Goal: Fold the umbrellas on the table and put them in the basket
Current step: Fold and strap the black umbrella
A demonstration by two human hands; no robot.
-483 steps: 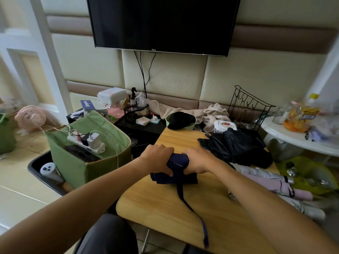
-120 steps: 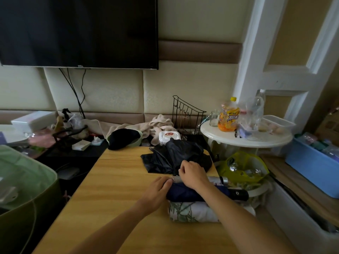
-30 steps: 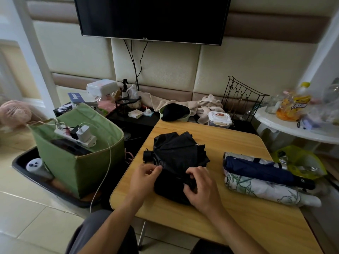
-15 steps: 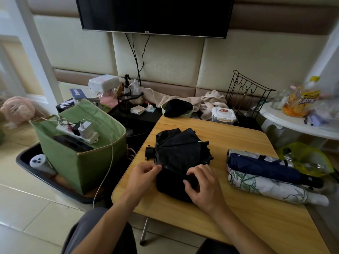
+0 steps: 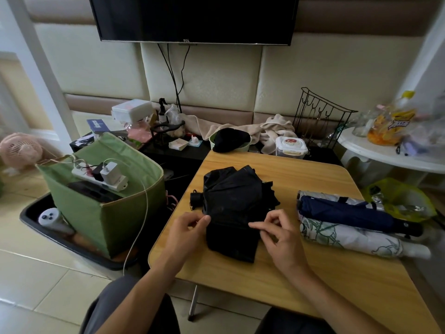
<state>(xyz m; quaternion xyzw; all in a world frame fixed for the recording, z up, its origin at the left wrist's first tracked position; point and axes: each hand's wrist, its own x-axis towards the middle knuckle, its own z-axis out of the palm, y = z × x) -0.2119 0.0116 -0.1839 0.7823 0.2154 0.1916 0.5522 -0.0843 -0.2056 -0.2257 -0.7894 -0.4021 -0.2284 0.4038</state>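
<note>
A lived-in home room: a TV (image 5: 195, 19) is hanging on a padded wall, with towels (image 5: 272, 128) lying behind a cluttered wooden table (image 5: 313, 273).

A wooden table (image 5: 301, 273) carries a loosely bunched black umbrella (image 5: 234, 208) near its middle. Toward its right edge three folded umbrellas lie touching side by side: silver (image 5: 337, 196), navy (image 5: 356, 213) and white floral (image 5: 349, 237).
</note>
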